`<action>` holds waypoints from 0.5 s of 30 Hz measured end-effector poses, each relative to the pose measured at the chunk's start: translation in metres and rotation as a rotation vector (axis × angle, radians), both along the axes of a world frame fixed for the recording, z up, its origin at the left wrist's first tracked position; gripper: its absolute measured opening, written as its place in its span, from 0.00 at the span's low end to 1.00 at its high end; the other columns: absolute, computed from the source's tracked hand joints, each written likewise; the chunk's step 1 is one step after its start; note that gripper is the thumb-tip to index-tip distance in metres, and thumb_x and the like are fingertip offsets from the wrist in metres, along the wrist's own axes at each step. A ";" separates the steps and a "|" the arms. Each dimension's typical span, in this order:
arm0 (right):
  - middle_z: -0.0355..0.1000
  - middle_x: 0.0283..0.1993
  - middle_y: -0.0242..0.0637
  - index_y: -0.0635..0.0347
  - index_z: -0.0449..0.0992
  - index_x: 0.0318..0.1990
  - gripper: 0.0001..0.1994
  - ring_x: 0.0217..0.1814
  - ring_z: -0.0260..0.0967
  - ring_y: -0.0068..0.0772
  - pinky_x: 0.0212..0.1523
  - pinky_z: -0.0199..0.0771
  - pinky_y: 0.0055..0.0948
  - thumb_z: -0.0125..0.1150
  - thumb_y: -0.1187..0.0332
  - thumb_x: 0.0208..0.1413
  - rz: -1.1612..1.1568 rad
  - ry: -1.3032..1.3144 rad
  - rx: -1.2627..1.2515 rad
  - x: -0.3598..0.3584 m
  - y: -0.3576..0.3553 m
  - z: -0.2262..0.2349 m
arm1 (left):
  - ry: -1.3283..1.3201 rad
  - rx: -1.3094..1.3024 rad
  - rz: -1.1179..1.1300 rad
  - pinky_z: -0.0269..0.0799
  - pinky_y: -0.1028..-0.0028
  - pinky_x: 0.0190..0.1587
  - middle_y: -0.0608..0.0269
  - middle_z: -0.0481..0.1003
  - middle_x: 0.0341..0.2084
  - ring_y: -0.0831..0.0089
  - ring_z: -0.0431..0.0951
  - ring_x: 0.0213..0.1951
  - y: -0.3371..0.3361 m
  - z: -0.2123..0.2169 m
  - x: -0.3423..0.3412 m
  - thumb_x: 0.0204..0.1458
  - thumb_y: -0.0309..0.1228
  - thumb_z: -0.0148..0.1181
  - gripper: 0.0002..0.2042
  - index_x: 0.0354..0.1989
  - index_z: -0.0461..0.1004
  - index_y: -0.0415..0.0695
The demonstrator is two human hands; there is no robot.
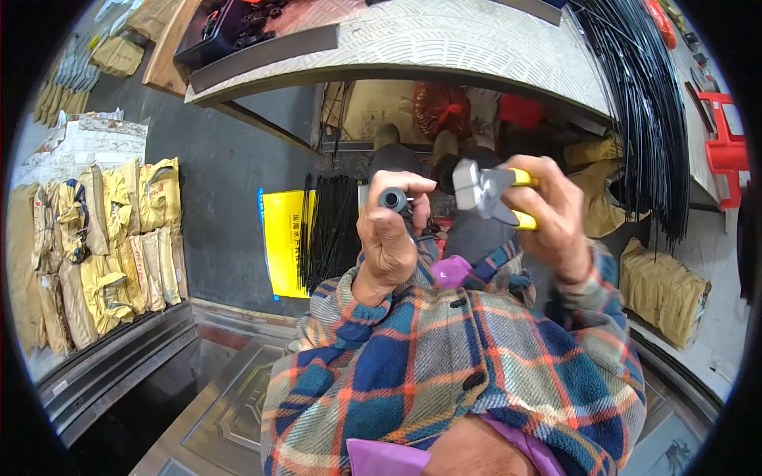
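My left hand [386, 250] is closed, its thumb and fingers curled round a dark cylindrical piece [392, 199] with a round hole in its end. The rest of that piece is hidden by the fingers. To its right, my right hand [557, 214] grips a pair of yellow-handled pliers [481, 190]. Their blocky silver head points left toward the left hand, apart from the cylinder. The two handles are spread a little, and the tool is slightly blurred. Both hands are held in front of my plaid jacket [444, 341], above my lap.
A worktable [397, 51] with a patterned top stands ahead, bearing a dark bin [218, 36]. Long black rods [647, 119] hang over its right end. More black rods [337, 226] lie beside a yellow sack [286, 242]. Wrapped bundles [103, 246] are stacked at left; a red plastic frame [724, 147] stands far right.
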State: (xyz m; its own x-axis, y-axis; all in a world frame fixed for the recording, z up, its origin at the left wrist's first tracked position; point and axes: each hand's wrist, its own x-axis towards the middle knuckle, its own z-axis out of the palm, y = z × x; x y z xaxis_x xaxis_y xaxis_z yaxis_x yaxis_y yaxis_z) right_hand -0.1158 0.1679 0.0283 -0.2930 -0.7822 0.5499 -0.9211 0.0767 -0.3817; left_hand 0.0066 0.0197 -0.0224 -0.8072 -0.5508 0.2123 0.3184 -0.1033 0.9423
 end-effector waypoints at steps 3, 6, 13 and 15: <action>0.66 0.38 0.39 0.61 0.71 0.28 0.10 0.27 0.66 0.31 0.23 0.67 0.26 0.60 0.75 0.33 -0.048 0.265 0.245 -0.007 0.014 0.011 | 0.001 -0.069 -0.007 0.52 0.82 0.19 0.69 0.62 0.16 0.84 0.59 0.17 -0.004 0.003 -0.001 0.52 0.60 0.29 0.33 0.36 0.66 0.37; 0.66 0.38 0.38 0.61 0.73 0.32 0.11 0.31 0.66 0.31 0.27 0.67 0.26 0.58 0.74 0.35 0.033 0.343 0.354 -0.008 0.010 0.016 | -0.044 -0.206 0.009 0.57 0.81 0.18 0.66 0.67 0.19 0.82 0.64 0.16 0.000 0.002 0.000 0.53 0.59 0.29 0.32 0.35 0.66 0.37; 0.61 0.50 0.38 0.60 0.70 0.49 0.21 0.51 0.61 0.36 0.54 0.61 0.39 0.54 0.70 0.43 -0.093 0.573 0.470 -0.008 0.006 0.035 | -0.049 -0.135 -0.034 0.56 0.83 0.19 0.69 0.66 0.17 0.85 0.62 0.17 0.003 -0.003 0.000 0.52 0.59 0.30 0.32 0.37 0.66 0.39; 0.61 0.48 0.38 0.61 0.70 0.49 0.21 0.49 0.62 0.35 0.52 0.62 0.39 0.54 0.70 0.43 -0.122 0.642 0.443 -0.007 0.003 0.040 | -0.054 -0.134 -0.045 0.56 0.83 0.19 0.70 0.66 0.17 0.84 0.62 0.17 0.001 -0.002 0.001 0.52 0.59 0.31 0.32 0.37 0.67 0.39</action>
State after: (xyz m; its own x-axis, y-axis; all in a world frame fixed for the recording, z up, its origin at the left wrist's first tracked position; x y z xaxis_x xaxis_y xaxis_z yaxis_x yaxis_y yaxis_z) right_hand -0.1226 0.1707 0.0685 -0.1218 -0.9507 0.2851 -0.9263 0.2121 0.3115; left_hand 0.0076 0.0208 -0.0241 -0.8427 -0.4834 0.2370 0.2644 0.0119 0.9644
